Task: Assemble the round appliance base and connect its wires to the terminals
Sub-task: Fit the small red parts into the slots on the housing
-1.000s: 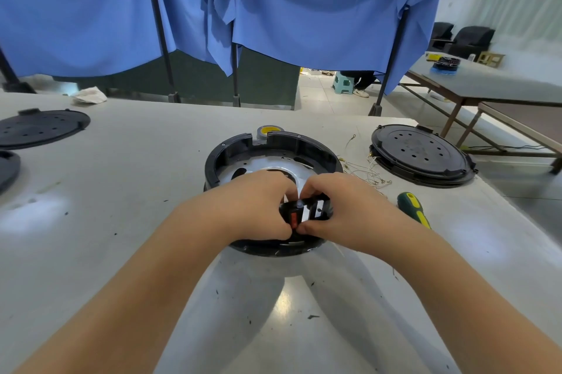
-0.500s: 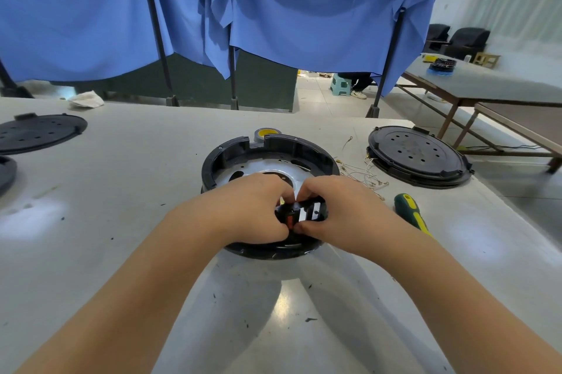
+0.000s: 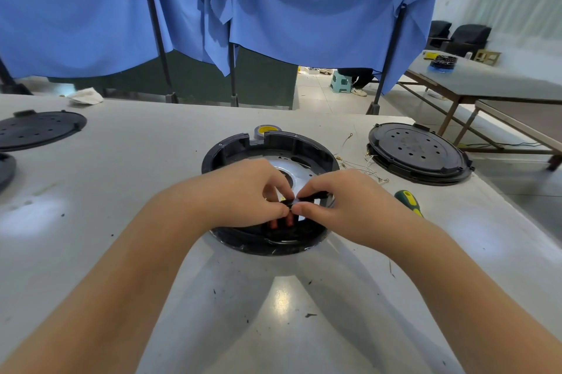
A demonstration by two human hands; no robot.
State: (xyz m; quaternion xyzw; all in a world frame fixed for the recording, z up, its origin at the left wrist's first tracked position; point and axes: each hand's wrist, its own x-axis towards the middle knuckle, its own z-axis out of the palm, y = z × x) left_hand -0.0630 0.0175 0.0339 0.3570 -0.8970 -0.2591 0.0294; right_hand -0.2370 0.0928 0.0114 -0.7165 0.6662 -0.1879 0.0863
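A round black appliance base (image 3: 231, 150) with a silver inner plate (image 3: 299, 174) lies in the middle of the white table. Over its near side my left hand (image 3: 243, 191) and my right hand (image 3: 343, 200) meet. Together they pinch a small black plastic bracket (image 3: 310, 197) just above the base. Two red wire connectors (image 3: 281, 221) show beneath my fingertips. The terminals under my hands are mostly hidden.
A black round cover (image 3: 416, 150) lies at the right, with loose thin wires (image 3: 362, 165) beside it. A green and yellow screwdriver (image 3: 409, 200) rests right of my right hand. A tape roll (image 3: 266, 130) stands behind the base. More black covers (image 3: 36, 129) lie at the far left.
Both hands have lifted slightly from the base's near rim, raising the black bracket. The red connectors now show below the fingers.
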